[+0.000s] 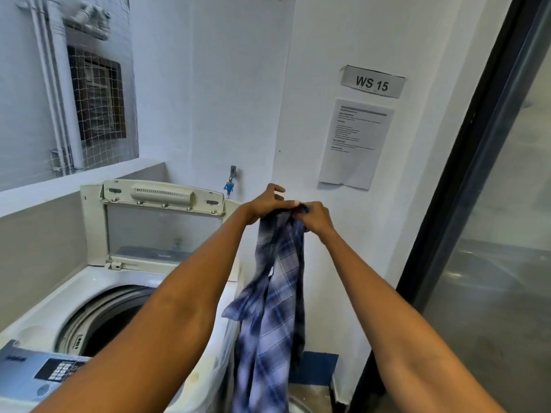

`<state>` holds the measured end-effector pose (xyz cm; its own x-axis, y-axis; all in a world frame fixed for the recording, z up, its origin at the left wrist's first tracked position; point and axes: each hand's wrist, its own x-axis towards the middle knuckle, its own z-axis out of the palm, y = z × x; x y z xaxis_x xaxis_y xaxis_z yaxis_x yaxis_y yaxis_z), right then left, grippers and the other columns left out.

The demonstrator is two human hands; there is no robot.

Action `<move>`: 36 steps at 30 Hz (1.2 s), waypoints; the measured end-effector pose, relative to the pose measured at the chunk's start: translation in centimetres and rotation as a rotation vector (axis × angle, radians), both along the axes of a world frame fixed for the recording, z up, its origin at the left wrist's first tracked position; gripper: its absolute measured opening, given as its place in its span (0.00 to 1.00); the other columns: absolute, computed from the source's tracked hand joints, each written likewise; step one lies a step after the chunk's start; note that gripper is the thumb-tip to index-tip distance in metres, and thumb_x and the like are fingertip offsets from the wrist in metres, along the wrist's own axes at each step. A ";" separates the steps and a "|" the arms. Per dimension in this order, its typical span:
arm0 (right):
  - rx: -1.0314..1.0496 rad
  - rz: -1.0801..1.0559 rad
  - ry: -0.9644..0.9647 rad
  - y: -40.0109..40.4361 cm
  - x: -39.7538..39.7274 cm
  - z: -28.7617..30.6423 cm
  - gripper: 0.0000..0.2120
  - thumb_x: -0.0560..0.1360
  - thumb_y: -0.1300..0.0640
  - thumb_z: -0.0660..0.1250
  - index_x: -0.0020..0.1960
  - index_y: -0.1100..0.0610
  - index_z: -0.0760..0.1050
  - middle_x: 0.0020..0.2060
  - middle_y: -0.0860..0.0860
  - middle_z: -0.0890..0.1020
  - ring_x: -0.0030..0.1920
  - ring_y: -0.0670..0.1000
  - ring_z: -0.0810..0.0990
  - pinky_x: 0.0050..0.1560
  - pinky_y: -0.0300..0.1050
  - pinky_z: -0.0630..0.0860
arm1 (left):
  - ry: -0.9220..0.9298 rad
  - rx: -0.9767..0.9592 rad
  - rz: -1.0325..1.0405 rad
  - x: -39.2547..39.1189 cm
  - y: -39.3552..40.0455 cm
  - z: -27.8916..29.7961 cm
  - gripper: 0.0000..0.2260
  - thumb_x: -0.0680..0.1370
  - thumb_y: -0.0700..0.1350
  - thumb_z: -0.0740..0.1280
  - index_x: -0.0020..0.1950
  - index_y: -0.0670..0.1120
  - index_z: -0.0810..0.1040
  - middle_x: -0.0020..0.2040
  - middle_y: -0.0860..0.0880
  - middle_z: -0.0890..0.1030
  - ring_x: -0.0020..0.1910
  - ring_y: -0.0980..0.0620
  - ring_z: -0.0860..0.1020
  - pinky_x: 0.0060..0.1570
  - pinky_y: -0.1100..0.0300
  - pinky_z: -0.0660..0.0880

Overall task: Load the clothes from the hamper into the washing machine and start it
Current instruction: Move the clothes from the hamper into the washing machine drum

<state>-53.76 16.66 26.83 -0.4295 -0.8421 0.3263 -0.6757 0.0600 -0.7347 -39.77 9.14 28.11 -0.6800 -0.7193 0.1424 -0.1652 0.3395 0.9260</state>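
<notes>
A blue plaid shirt (268,317) hangs in the air, held up at its top by both hands. My left hand (267,205) and my right hand (316,217) grip it side by side, just right of the washing machine (44,308). The machine is a white top-loader at the lower left. Its lid (155,222) stands upright and the dark drum opening (101,317) shows, partly covered by my left forearm. The shirt's lower end runs out of the frame at the bottom. A grey control panel (41,371) sits at the machine's near edge. No hamper is clearly in view.
A white wall behind the shirt carries a "WS 15" sign (372,82) and a printed notice (356,143). A water tap (231,178) sticks out behind the machine. A dark-framed glass door (492,234) closes off the right side. A low ledge (59,186) runs along the left.
</notes>
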 end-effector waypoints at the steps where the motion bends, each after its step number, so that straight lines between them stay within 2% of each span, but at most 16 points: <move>1: -0.013 -0.025 -0.058 -0.2 -0.5 0.2 0.06 0.69 0.56 0.69 0.40 0.60 0.80 0.39 0.61 0.83 0.42 0.62 0.83 0.46 0.58 0.81 | -0.017 0.001 0.009 0.6 -0.2 -0.8 0.33 0.69 0.55 0.73 0.68 0.48 0.61 0.61 0.47 0.71 0.59 0.47 0.73 0.54 0.55 0.72; 4: -0.102 -0.076 -0.255 -0.8 -1.5 1.4 0.03 0.68 0.58 0.69 0.37 0.58 0.79 0.40 0.59 0.83 0.45 0.61 0.82 0.47 0.59 0.81 | -0.197 -0.003 -0.060 1.9 -1.1 -4.1 0.16 0.74 0.49 0.71 0.58 0.48 0.73 0.54 0.47 0.77 0.54 0.46 0.76 0.52 0.51 0.75; 6: -0.150 -0.072 -0.334 -0.8 -1.5 2.3 0.07 0.70 0.61 0.67 0.44 0.64 0.79 0.41 0.58 0.81 0.46 0.59 0.81 0.46 0.54 0.81 | -0.120 -0.028 0.043 1.9 -1.3 -5.7 0.05 0.76 0.45 0.68 0.48 0.44 0.77 0.47 0.44 0.78 0.48 0.46 0.76 0.46 0.55 0.74; 8: -0.105 -0.022 -0.171 -0.5 -1.7 2.8 0.09 0.69 0.60 0.66 0.47 0.65 0.77 0.41 0.57 0.79 0.46 0.58 0.79 0.45 0.52 0.77 | 0.024 -0.137 0.235 1.4 -2.0 -6.0 0.06 0.78 0.41 0.65 0.45 0.40 0.79 0.42 0.43 0.78 0.44 0.47 0.75 0.42 0.58 0.71; 10: 0.027 0.101 0.059 -0.2 -2.0 2.8 0.16 0.65 0.57 0.67 0.52 0.61 0.72 0.47 0.56 0.77 0.50 0.55 0.75 0.47 0.49 0.72 | 0.009 -0.322 0.304 0.8 -2.2 -4.9 0.07 0.77 0.38 0.63 0.48 0.38 0.81 0.42 0.44 0.79 0.44 0.49 0.75 0.43 0.58 0.68; 13: 0.177 0.379 -0.048 0.4 -1.6 1.9 0.36 0.68 0.60 0.75 0.69 0.58 0.60 0.61 0.49 0.69 0.63 0.48 0.69 0.60 0.43 0.69 | -0.051 -0.444 0.144 -0.6 -1.3 -1.9 0.08 0.73 0.41 0.61 0.45 0.43 0.80 0.45 0.43 0.82 0.45 0.48 0.76 0.47 0.57 0.70; 14: 0.181 0.408 -0.069 0.3 -1.5 1.4 0.38 0.68 0.59 0.75 0.71 0.58 0.58 0.63 0.48 0.68 0.65 0.47 0.68 0.63 0.43 0.69 | -0.084 -0.478 0.122 -1.1 -1.0 -1.0 0.08 0.71 0.45 0.60 0.43 0.47 0.79 0.44 0.44 0.82 0.45 0.47 0.77 0.48 0.55 0.71; 17: 0.087 0.197 0.100 -0.5 -1.4 0.2 0.26 0.67 0.53 0.76 0.62 0.58 0.72 0.58 0.55 0.78 0.59 0.55 0.76 0.57 0.49 0.74 | -0.084 -0.481 0.119 -1.8 -0.2 0.2 0.06 0.70 0.51 0.61 0.41 0.52 0.76 0.42 0.48 0.80 0.44 0.48 0.77 0.47 0.54 0.73; 20: 0.033 0.025 0.271 -0.2 -1.9 1.1 0.12 0.70 0.52 0.72 0.48 0.57 0.75 0.50 0.59 0.82 0.52 0.60 0.79 0.43 0.45 0.69 | 0.066 -0.211 0.078 -1.4 0.3 -0.6 0.10 0.74 0.49 0.69 0.50 0.47 0.72 0.41 0.48 0.76 0.39 0.52 0.75 0.35 0.59 0.73; 23: -0.115 -0.098 0.059 -0.2 -2.9 2.3 0.13 0.69 0.53 0.72 0.49 0.60 0.76 0.51 0.59 0.82 0.52 0.59 0.79 0.48 0.49 0.73 | -0.285 -0.151 -0.035 -0.1 0.2 -2.8 0.19 0.74 0.49 0.71 0.60 0.45 0.68 0.48 0.46 0.77 0.46 0.48 0.77 0.44 0.53 0.76; 25: -0.214 -0.081 -0.195 -0.2 -3.4 3.2 0.15 0.69 0.57 0.71 0.54 0.61 0.77 0.51 0.59 0.81 0.53 0.59 0.79 0.52 0.52 0.76 | -0.448 -0.194 -0.028 0.2 0.0 -4.7 0.16 0.76 0.44 0.68 0.60 0.40 0.72 0.50 0.41 0.78 0.49 0.42 0.78 0.47 0.51 0.76; 27: -0.234 -0.046 -0.296 -0.2 -4.2 4.0 0.15 0.69 0.59 0.71 0.55 0.61 0.76 0.51 0.59 0.81 0.55 0.60 0.80 0.55 0.54 0.77 | -0.348 -0.144 0.105 0.1 -0.4 -5.9 0.11 0.79 0.41 0.61 0.60 0.38 0.72 0.54 0.36 0.78 0.51 0.38 0.78 0.46 0.51 0.77; 29: -0.156 -0.064 -0.200 0.3 -5.6 4.3 0.19 0.68 0.58 0.73 0.57 0.61 0.75 0.53 0.58 0.80 0.56 0.59 0.79 0.57 0.55 0.77 | -0.206 -0.100 0.277 0.2 -1.0 -5.9 0.09 0.78 0.38 0.56 0.56 0.39 0.71 0.56 0.35 0.76 0.52 0.37 0.76 0.44 0.50 0.74; 31: 0.017 -0.108 -0.107 1.1 -6.7 4.2 0.26 0.66 0.57 0.76 0.60 0.63 0.72 0.53 0.56 0.78 0.54 0.57 0.78 0.55 0.56 0.78 | -0.096 -0.095 0.426 0.5 -1.6 -4.8 0.08 0.77 0.35 0.54 0.51 0.41 0.69 0.54 0.37 0.76 0.51 0.41 0.74 0.44 0.55 0.68; 34: 0.164 -0.035 -0.340 2.0 -6.2 3.6 0.20 0.68 0.66 0.74 0.57 0.66 0.72 0.44 0.59 0.79 0.41 0.56 0.79 0.43 0.53 0.79 | 0.141 -0.014 0.463 0.1 -1.7 -2.6 0.05 0.78 0.36 0.53 0.49 0.44 0.66 0.41 0.46 0.72 0.41 0.49 0.69 0.34 0.57 0.64; 36: 0.151 0.030 -0.472 2.0 -4.9 3.5 0.14 0.70 0.70 0.70 0.54 0.65 0.72 0.37 0.57 0.77 0.35 0.53 0.77 0.40 0.49 0.78 | 0.342 0.048 0.417 -0.7 -1.1 -1.0 0.04 0.80 0.39 0.54 0.51 0.45 0.67 0.39 0.48 0.71 0.37 0.52 0.69 0.31 0.60 0.65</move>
<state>-58.66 18.71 30.32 -0.4759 -0.8792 -0.0243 -0.2746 0.1748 -0.9455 -40.44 8.06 27.10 -0.2560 -0.9294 0.2657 0.0367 0.2653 0.9635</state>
